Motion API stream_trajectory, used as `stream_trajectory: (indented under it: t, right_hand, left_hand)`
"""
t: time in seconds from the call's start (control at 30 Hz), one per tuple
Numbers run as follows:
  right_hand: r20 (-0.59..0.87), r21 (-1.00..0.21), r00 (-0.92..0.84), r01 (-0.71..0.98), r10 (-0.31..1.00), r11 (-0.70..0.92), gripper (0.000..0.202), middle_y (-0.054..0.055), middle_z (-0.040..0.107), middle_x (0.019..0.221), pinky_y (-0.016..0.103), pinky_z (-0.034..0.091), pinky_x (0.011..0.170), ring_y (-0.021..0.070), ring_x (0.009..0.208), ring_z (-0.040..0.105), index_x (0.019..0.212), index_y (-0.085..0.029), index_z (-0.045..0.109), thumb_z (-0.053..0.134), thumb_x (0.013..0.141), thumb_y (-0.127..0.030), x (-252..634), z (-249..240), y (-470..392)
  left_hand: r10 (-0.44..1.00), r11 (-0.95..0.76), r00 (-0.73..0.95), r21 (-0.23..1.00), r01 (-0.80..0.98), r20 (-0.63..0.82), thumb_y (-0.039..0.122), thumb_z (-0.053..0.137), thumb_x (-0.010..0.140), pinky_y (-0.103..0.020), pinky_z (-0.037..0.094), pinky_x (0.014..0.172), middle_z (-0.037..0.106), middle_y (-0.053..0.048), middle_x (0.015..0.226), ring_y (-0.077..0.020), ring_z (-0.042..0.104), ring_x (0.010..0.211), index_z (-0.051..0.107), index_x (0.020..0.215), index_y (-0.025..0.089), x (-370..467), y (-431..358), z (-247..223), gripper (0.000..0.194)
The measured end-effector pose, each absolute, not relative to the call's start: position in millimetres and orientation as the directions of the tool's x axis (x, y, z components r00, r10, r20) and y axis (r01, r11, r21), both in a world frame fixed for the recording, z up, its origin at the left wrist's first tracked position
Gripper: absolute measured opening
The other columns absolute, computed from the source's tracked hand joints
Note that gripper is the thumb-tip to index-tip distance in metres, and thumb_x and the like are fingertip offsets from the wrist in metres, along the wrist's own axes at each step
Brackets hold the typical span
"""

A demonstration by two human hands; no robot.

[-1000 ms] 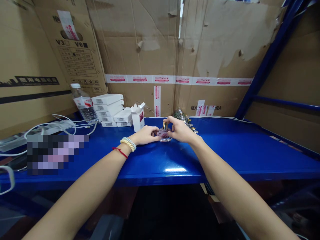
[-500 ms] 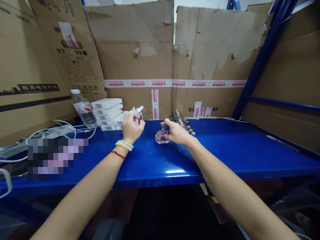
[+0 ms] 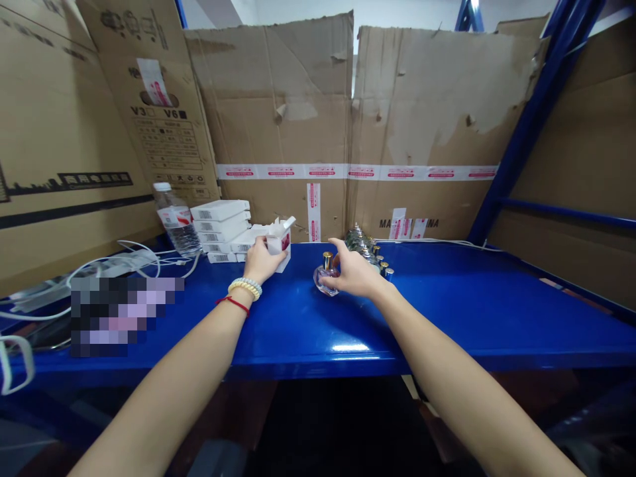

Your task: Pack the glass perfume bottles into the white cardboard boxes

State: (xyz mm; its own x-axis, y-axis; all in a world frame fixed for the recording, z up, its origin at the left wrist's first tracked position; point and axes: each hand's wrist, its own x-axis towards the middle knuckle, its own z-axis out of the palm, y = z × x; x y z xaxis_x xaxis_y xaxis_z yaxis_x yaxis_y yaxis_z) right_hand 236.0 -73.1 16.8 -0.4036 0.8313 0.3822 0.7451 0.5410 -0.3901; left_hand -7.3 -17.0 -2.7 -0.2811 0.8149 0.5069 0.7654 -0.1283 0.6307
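White box [image 3: 279, 246] in left hand [image 3: 263, 260], top open, contents hidden

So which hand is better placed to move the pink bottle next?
Right, most likely: the right hand has its thumb and fingers on the pink bottle, while the left hand holds the open white box.
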Motion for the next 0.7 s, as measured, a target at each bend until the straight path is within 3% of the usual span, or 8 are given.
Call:
stream_trajectory:
  t: [0.07,0.17,0.27,0.43,0.57,0.7]
  right_hand:
    - [0.348,-0.371,-0.401,0.771,0.847,0.517,0.09,0.013,0.068,0.099,0.031,0.044,0.071,0.0264,0.087,0.065,0.146,-0.015,0.025,0.069,0.073,-0.045,235,15,-73]
    - [0.325,-0.346,-0.422,0.78,0.846,0.522,0.078,0.014,0.068,0.096,0.031,0.042,0.069,0.0261,0.084,0.065,0.142,-0.013,0.032,0.065,0.077,-0.041,236,15,-73]
    - [0.281,-0.417,-0.478,0.72,0.832,0.554,0.072,0.008,0.068,0.09,0.028,0.042,0.068,0.0215,0.08,0.062,0.136,-0.016,0.04,0.068,0.072,-0.033,240,20,-74]
    - [0.165,-0.535,-0.545,0.651,0.822,0.539,0.061,0.001,0.062,0.082,0.026,0.043,0.067,0.0155,0.073,0.057,0.122,-0.016,0.051,0.071,0.067,-0.027,247,30,-77]
    - [0.138,-0.575,-0.56,0.626,0.817,0.527,0.051,-0.001,0.061,0.08,0.026,0.043,0.066,0.0145,0.072,0.057,0.113,-0.016,0.053,0.07,0.065,-0.024,248,29,-75]
    - [0.124,-0.651,-0.551,0.582,0.825,0.487,0.037,-0.001,0.061,0.077,0.024,0.042,0.059,0.0136,0.067,0.056,0.105,-0.017,0.053,0.064,0.069,-0.022,249,27,-71]
  left_hand:
    - [0.82,-0.126,-0.26,0.605,0.786,0.51,0.033,0.07,0.067,-0.046,0.047,0.091,0.067,-0.018,0.106,-0.0357,0.062,0.103,0.056,0.106,0.014,-6,-20,0,0.046]
    - [0.835,-0.177,-0.227,0.634,0.753,0.502,0.024,0.068,0.064,-0.044,0.049,0.088,0.07,-0.014,0.099,-0.0329,0.065,0.096,0.061,0.097,0.014,-4,-23,4,0.035]
    - [0.859,-0.286,-0.175,0.735,0.615,0.481,0.016,0.066,0.059,-0.041,0.05,0.089,0.071,-0.011,0.101,-0.0295,0.065,0.096,0.063,0.097,0.014,0,-24,5,0.038]
    - [0.901,-0.391,-0.043,0.85,0.354,0.432,0.018,0.067,0.056,-0.041,0.048,0.094,0.07,-0.008,0.107,-0.0275,0.064,0.101,0.062,0.102,0.015,1,-15,-4,0.046]
    - [0.907,-0.382,-0.04,0.859,0.339,0.419,0.02,0.068,0.058,-0.043,0.048,0.095,0.069,-0.01,0.106,-0.0278,0.064,0.103,0.06,0.104,0.014,0,-10,-11,0.047]
    - [0.882,-0.436,-0.033,0.841,0.321,0.47,0.031,0.073,0.064,-0.044,0.047,0.096,0.067,-0.01,0.111,-0.0266,0.063,0.105,0.057,0.112,0.016,1,-14,-10,0.053]
